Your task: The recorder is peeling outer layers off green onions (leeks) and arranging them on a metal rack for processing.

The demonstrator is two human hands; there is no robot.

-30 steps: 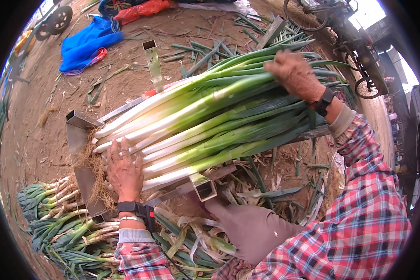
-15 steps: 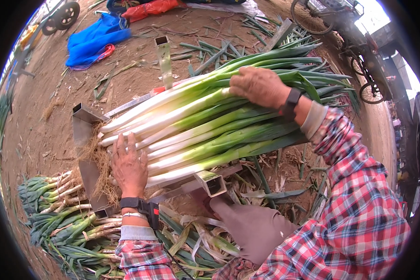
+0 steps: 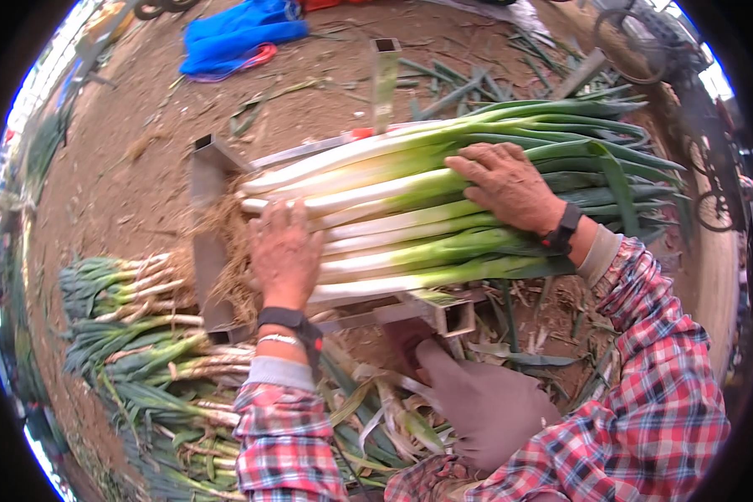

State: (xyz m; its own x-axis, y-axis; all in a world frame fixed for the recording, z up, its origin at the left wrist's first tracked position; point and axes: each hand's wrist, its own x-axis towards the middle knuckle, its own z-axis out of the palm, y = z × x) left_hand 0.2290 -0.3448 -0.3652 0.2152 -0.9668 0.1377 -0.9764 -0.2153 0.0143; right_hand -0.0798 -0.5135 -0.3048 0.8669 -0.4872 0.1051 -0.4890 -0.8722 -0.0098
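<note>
A thick row of long leeks [image 3: 427, 219] lies in a metal frame, white root ends to the left, green leaves to the right. My left hand [image 3: 286, 251] rests on the white stems beside the bushy roots [image 3: 226, 238], fingers stretched out and slightly apart. Across the green part, my right hand [image 3: 510, 186] lies on top of the leeks with its fingers bent a little and spread. Neither hand is wrapped round a stem. The frame's end plate [image 3: 209, 180] stands by the roots, and an upright square post [image 3: 385, 88] rises on the far side.
Smaller leek bunches [image 3: 134, 289] lie on the soil at the left. Loose leaves [image 3: 372, 410] litter the ground near my leg [image 3: 485, 410]. A blue cloth or sack [image 3: 238, 38] lies at the far left. A bicycle [image 3: 715, 209] stands at the right edge.
My view has shifted, so the frame and leeks sit farther right in the picture. My right hand has come nearer to me across the leeks; my left hand stays by the roots.
</note>
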